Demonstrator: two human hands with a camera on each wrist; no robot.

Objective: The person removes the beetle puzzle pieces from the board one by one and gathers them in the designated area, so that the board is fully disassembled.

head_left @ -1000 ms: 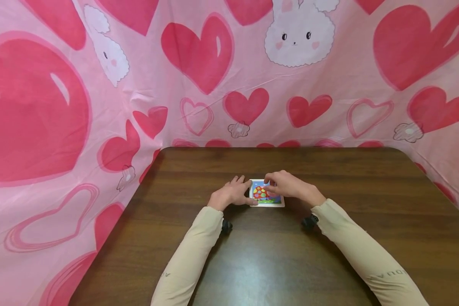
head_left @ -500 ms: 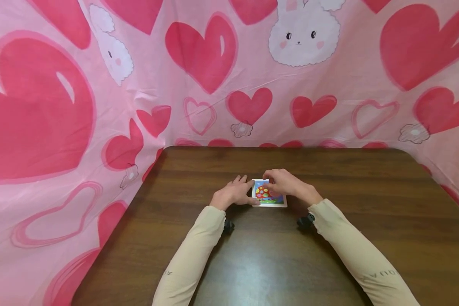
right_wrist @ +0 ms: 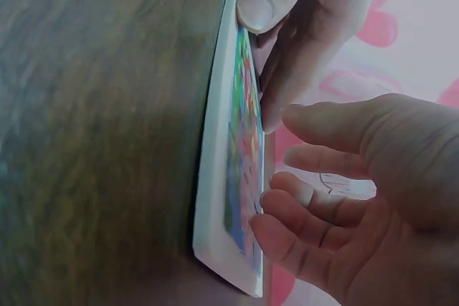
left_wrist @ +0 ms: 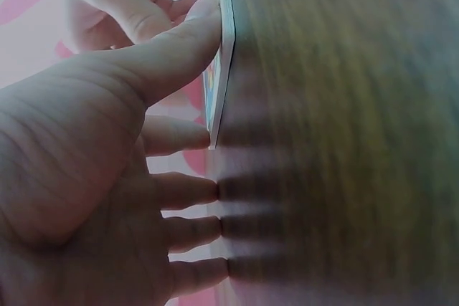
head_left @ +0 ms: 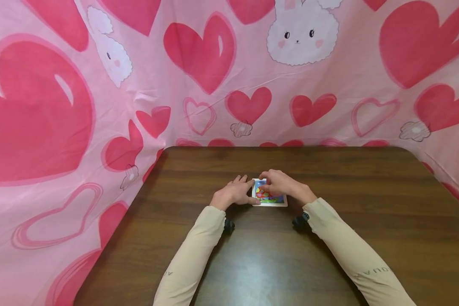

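A small white-framed picture board [head_left: 269, 205], with a red, yellow-spotted figure on blue and green, lies flat on the table. My left hand [head_left: 233, 193] steadies its left side: the thumb [left_wrist: 201, 23] rests on the near left corner and the index finger touches the far left corner. The other left fingers stand straight with their tips on the wood. Over the board's right part is my right hand [head_left: 283, 183]. In the right wrist view its fingers [right_wrist: 280, 238] are loosely bent, tips at the picture surface, with nothing seen between thumb and fingers. It hides part of the picture.
The brown wooden table [head_left: 229, 250] spreads around the board. A pink cloth [head_left: 248, 76] with hearts and rabbits hangs behind and to the sides. A dark wrist camera [head_left: 228, 226] sits under each cuff.
My right hand has slid slightly left across the picture, covering more of the red figure. The left hand keeps its place on the board; the view has shifted a little.
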